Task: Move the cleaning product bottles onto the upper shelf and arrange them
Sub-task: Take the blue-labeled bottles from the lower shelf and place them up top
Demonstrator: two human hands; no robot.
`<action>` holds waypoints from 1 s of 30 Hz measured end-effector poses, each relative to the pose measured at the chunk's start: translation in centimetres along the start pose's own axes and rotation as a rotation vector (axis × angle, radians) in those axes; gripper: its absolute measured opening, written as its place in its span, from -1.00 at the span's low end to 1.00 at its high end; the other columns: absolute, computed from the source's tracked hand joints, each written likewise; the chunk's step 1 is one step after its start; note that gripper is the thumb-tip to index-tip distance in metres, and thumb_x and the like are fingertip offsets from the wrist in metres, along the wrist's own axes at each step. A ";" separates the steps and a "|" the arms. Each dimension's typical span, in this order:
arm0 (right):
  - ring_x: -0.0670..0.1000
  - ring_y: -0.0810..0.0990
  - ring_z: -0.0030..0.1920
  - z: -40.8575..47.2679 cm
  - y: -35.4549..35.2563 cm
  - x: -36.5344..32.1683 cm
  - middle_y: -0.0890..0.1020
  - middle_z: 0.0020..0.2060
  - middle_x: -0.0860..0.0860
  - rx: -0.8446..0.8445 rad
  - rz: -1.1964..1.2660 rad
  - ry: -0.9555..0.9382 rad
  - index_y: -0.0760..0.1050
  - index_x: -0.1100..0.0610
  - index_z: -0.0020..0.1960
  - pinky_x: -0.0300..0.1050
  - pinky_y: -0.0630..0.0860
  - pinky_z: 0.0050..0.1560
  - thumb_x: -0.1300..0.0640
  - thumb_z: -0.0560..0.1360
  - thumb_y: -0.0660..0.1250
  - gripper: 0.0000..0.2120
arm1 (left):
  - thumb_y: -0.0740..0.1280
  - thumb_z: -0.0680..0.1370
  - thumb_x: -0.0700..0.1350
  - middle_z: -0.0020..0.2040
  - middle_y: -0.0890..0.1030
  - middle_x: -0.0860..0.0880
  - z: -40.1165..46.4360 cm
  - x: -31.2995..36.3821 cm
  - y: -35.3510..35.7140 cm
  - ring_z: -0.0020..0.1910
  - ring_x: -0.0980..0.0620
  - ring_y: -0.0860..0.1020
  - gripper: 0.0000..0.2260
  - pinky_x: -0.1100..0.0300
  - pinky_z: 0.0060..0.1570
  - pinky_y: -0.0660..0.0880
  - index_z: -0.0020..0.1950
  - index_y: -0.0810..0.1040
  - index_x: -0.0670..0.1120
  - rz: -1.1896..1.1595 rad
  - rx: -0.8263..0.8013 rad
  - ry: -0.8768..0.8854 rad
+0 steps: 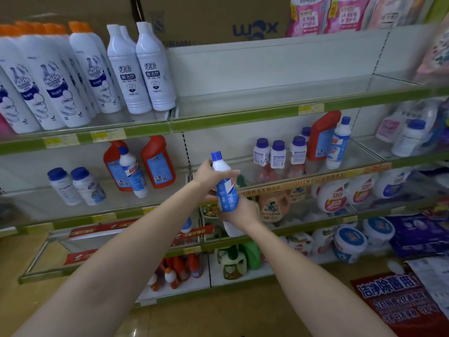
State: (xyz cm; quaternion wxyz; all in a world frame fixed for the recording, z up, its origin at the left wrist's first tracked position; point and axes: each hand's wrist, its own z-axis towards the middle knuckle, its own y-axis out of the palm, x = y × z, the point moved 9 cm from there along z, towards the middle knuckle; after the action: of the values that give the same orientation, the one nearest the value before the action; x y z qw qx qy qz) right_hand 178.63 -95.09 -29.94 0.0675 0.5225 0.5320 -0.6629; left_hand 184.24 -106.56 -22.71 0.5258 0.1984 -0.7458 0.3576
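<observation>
Head view: both hands grip one blue-capped bottle (226, 188) in mid-air, left hand (206, 172) curled round its neck, right hand (240, 210) round its base. Beyond, more bottles (278, 154) wait on the middle shelf. Farthest, the upper shelf (267, 100) has a bare right half; most work seems left.

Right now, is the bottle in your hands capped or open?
Capped: the blue cap sits on the bottle, gripped near upright by left hand and right hand.
</observation>
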 end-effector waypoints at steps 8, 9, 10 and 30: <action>-0.10 0.59 -0.17 -0.3 0.1 -0.6 0.63 -0.15 -0.02 -0.187 0.482 0.037 0.55 0.09 0.04 -0.37 0.47 -0.30 0.18 0.41 0.51 -0.75 | 0.43 0.57 -0.04 0.05 0.67 -0.12 -0.4 -0.4 0.4 -0.08 -0.01 0.68 -0.55 0.17 -0.16 0.61 0.39 0.44 -0.17 -0.257 -0.237 -0.031; -0.05 0.62 -0.12 -0.3 0.4 -0.9 0.66 -0.10 0.04 -0.220 0.529 0.035 0.55 0.10 0.07 -0.33 0.50 -0.22 0.16 0.36 0.53 -0.69 | 0.45 0.55 -0.05 0.05 0.68 -0.13 -0.3 -0.3 0.4 -0.08 -0.02 0.69 -0.54 0.15 -0.15 0.61 0.39 0.45 -0.17 -0.265 -0.231 -0.028; 0.00 0.64 -0.06 -0.3 0.8 -1.1 0.67 -0.04 0.08 -0.251 0.570 0.030 0.55 0.11 0.11 -0.25 0.53 -0.14 0.14 0.29 0.52 -0.60 | 0.49 0.52 -0.07 0.06 0.68 -0.13 -0.3 -0.2 0.3 -0.07 -0.03 0.69 -0.52 0.14 -0.15 0.61 0.37 0.46 -0.17 -0.267 -0.216 -0.026; 0.08 0.63 0.00 1.2 0.7 -0.9 0.64 -0.08 0.09 -0.181 0.561 0.026 0.56 0.14 0.02 -0.14 0.51 -0.06 0.29 0.36 0.48 -0.74 | 0.54 0.46 -0.02 0.02 0.70 -0.12 0.3 1.6 -1.0 -0.01 -0.12 0.69 -0.60 0.00 0.02 0.64 0.23 0.52 -0.07 -0.107 -0.047 0.058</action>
State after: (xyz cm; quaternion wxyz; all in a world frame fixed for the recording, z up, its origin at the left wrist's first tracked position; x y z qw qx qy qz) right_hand 178.69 -96.72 -29.84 0.2879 0.6494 0.4244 -0.5616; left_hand 184.15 -107.31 -20.99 0.5701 0.2153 -0.7268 0.3169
